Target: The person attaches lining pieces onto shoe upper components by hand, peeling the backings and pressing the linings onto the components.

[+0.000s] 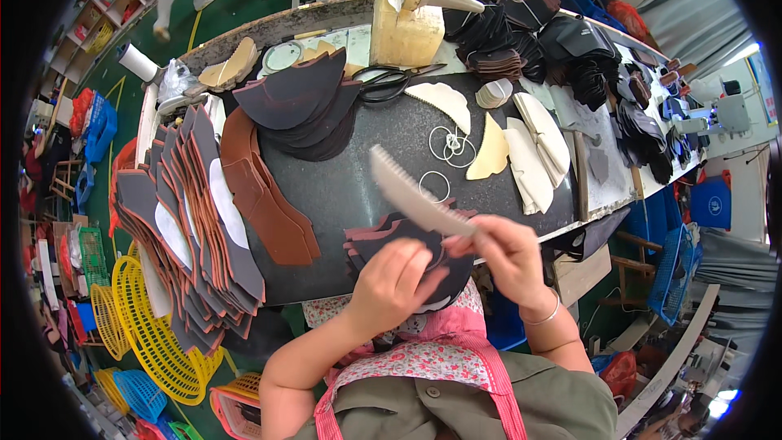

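At lower centre, the left hand [389, 281] fingers curl over a dark stack [368, 239], grip unclear; the right hand [507, 257] fingers pinch a raised pale toothed strip [415, 198] at frame centre. Handling appears under way. Brown pieces [262, 195], left of centre, and a black fan-shaped pile [297, 98], upper left, lie on the worktop [322, 187], finished or pending unclear.

My olive-green shirt [371, 411] with a round button [432, 392], my pink apron [456, 322] with its red-flowered pale panel [423, 361], pink straps [502, 391], a thin silvery bangle [546, 315] on my right wrist [537, 300].

Green floor [236, 4], yellow lines [195, 34], grey curtains [692, 0].
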Motion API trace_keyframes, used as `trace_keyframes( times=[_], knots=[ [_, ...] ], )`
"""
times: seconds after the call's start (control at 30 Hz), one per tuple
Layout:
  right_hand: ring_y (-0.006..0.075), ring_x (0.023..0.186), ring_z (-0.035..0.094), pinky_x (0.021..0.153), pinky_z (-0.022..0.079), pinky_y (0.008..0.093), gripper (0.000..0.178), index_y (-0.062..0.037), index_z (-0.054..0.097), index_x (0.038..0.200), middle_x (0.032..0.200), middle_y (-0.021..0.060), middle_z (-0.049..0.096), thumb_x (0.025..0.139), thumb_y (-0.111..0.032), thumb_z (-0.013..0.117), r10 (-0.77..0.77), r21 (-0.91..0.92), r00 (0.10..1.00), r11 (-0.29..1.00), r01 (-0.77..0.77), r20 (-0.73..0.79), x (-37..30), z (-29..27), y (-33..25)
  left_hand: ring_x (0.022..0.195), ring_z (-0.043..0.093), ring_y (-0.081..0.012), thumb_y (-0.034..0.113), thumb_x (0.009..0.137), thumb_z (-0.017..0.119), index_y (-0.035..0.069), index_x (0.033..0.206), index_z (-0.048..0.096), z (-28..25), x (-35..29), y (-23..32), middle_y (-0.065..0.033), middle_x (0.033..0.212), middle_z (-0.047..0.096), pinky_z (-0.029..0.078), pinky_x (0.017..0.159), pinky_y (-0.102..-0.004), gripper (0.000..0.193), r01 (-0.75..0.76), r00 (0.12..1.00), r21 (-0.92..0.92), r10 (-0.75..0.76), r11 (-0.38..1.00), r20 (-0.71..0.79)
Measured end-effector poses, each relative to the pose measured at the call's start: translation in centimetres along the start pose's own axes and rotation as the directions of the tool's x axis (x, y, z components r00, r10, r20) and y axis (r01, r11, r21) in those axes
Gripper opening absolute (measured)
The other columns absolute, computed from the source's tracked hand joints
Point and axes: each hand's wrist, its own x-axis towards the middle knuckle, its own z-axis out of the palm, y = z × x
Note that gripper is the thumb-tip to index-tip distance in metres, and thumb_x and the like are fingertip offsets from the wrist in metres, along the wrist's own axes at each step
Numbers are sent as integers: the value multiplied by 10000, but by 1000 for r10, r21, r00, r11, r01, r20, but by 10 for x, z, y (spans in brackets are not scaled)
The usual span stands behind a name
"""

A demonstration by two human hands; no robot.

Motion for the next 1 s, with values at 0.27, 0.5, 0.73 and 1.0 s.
trace_keyframes(
  times=[0.27,0.5,0.73,1.0],
  knots=[
    [161,441,482,416,356,278,90,4,557,754,578,73,504,737,59,627,-185,-309,908,899,311,376,2,2,-25,874,602,-346,14,684,702,-74,1042,530,-12,16,15,-200,982,578,519,763,-386,407,-19,999,-73,21,997,34],
    [159,429,484,411,357,283,96,-2,577,723,538,64,484,738,50,656,-222,-206,891,924,322,397,12,11,-20,925,613,-314,35,766,648,-84,1046,565,-39,24,-2,-215,1040,599,500,833,-365,315,153,959,-393,-40,907,281],
    [217,976,563,830,462,360,53,-22,548,846,1025,140,559,876,-48,584,-243,408,966,893,189,84,25,6,14,975,607,-163,38,900,524,-53,1127,581,-32,16,-35,-89,1035,639,473,869,-300,252,523,791,-843,-442,130,423],
    [102,587,409,513,340,242,139,-36,409,841,691,49,469,955,-91,466,41,49,996,998,-46,83,17,-48,21,859,635,-176,112,924,452,-56,995,551,-33,11,-49,-88,922,624,540,791,-320,207,476,768,-879,-498,24,403]
  ],
)
